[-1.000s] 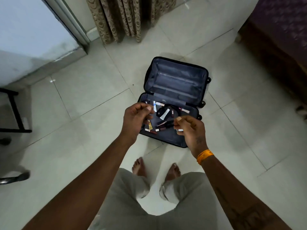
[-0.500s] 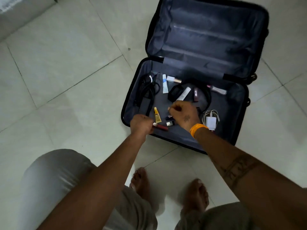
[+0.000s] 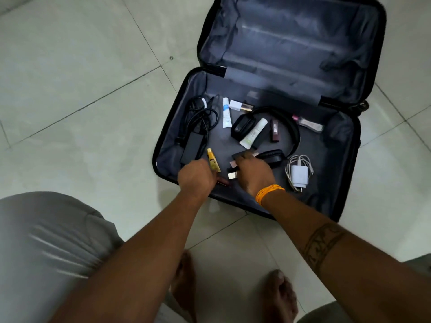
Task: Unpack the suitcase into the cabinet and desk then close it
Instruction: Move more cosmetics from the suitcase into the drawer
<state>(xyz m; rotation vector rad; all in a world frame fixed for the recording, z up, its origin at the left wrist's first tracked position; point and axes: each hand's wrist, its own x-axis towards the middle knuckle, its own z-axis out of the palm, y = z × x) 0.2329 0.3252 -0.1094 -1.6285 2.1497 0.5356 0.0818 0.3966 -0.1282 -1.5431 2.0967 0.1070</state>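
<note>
Closer now than a second ago: both hands have dropped from chest height into the suitcase, which fills more of the view.

Suitcase: dark, lying open on the tiled floor, lid back, grey lining.

Left hand: at the near-left rim, fingers curled under; whether the grip grasps anything cannot be told. A yellow tube and a reddish stick lie just beside it.

Right hand: orange wristband, fingers bent over small dark and pale pieces near the centre; grip likewise unclear.

Contents: black power adapter with cable at left; white-and-blue tube; black headphones with a white tube across them; white charger with coiled cable at right; small clear bottle.
</note>
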